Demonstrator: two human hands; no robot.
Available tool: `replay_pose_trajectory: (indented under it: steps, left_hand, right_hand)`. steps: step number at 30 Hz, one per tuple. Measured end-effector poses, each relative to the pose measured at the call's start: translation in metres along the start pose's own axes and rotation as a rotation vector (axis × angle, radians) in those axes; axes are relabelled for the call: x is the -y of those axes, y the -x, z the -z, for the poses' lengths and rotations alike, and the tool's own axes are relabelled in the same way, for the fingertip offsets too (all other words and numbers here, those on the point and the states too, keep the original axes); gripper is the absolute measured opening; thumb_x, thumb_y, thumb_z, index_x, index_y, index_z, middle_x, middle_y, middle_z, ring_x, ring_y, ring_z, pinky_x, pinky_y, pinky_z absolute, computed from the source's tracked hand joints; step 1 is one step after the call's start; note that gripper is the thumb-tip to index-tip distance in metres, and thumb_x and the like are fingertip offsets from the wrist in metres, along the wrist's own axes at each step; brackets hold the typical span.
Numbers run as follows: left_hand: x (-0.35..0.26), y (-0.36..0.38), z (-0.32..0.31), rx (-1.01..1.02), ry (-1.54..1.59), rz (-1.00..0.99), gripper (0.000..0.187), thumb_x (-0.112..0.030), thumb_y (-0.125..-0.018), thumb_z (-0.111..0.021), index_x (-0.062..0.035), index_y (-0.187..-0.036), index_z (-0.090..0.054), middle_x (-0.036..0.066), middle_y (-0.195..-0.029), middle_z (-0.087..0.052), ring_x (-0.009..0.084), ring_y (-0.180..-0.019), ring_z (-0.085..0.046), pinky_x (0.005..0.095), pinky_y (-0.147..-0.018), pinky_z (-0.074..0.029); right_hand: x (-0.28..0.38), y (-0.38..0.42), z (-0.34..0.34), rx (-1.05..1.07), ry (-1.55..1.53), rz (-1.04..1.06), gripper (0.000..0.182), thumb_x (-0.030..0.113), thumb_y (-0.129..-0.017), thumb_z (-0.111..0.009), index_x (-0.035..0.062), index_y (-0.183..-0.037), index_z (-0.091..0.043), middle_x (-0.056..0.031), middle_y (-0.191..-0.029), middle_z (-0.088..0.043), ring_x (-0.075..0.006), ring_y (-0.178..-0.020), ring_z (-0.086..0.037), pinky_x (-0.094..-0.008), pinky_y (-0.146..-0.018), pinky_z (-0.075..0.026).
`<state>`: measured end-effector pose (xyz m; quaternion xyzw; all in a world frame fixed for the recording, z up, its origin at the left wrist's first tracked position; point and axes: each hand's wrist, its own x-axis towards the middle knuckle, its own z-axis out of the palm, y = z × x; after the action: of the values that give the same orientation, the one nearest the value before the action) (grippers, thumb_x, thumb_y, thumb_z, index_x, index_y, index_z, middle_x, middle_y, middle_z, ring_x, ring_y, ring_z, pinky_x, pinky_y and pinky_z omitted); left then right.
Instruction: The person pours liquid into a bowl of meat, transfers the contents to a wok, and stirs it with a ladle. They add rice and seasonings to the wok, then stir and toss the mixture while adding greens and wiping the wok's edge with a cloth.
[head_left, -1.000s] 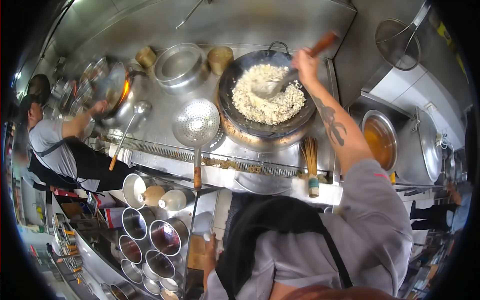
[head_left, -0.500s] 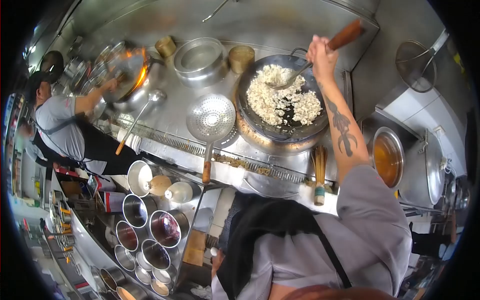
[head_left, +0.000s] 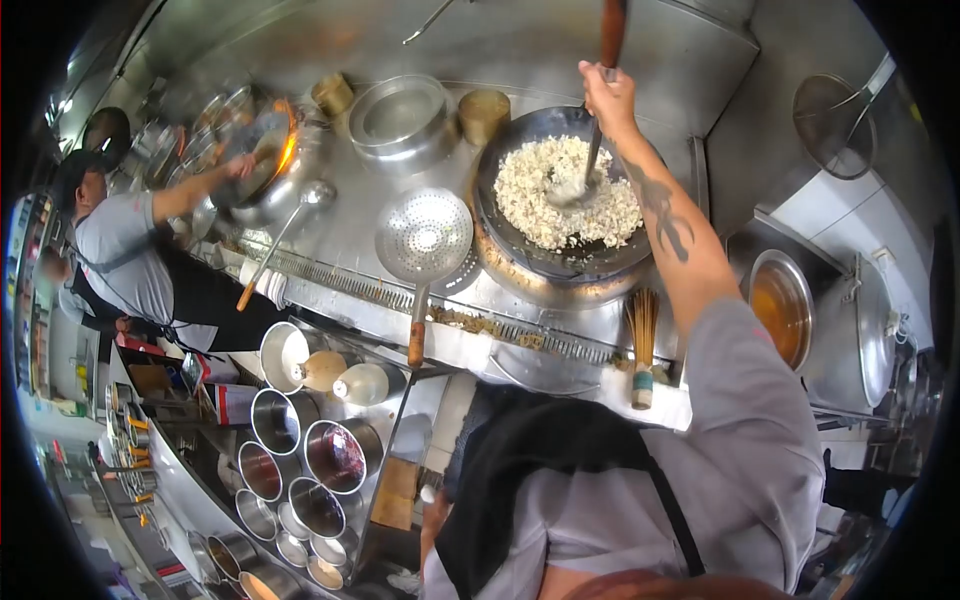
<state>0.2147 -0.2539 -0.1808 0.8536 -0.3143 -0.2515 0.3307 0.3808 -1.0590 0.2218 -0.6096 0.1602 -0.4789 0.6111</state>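
Note:
My right hand is closed around the handle of a wok ladle, which has a wooden grip and a metal shaft. The ladle's bowl presses into pale rice with bits mixed through it. That rice lies in a large dark wok over a burner, its lower rim showing black metal. Low beside my apron, my left hand is partly hidden. A small white thing shows at its fingers, and I cannot make out what it is.
A perforated skimmer lies left of the wok, a bamboo brush in front. Several metal pots and squeeze bottles stand lower left. A pot of orange liquid is at right. A co-worker handles a flaming wok.
My right hand has moved left and the ladle has swung more upright, its bowl now deeper in the rice. The rice has shifted across the wok. The co-worker's flaming wok has moved slightly.

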Motion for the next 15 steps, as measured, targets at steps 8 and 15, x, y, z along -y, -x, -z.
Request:
replay_pose_trajectory:
  steps: [8,15]
  left_hand:
    - [0.025,-0.005,-0.01,0.116,-0.185,0.268,0.036,-0.039,-0.092,-0.047,-0.0079,-0.103,-0.062,0.024,-0.075,-0.059,0.0391,-0.074,-0.059,0.0455,-0.061,-0.041]
    - [0.023,-0.033,-0.019,0.158,-0.074,0.577,0.05,-0.045,-0.091,-0.04,-0.0027,-0.103,-0.062,0.029,-0.086,-0.061,0.0441,-0.087,-0.058,0.0503,-0.076,-0.045]
  right_hand:
    - [0.019,0.024,-0.03,0.076,0.082,-0.016,0.028,0.009,-0.087,-0.058,0.0122,-0.066,-0.041,0.0059,-0.053,-0.037,-0.0043,-0.04,-0.034,-0.0232,-0.037,-0.025]
    - [0.033,0.055,-0.035,0.253,0.041,-0.133,0.026,0.008,-0.087,-0.058,0.0108,-0.067,-0.041,0.0045,-0.055,-0.04,-0.0044,-0.042,-0.034,-0.0228,-0.037,-0.026]
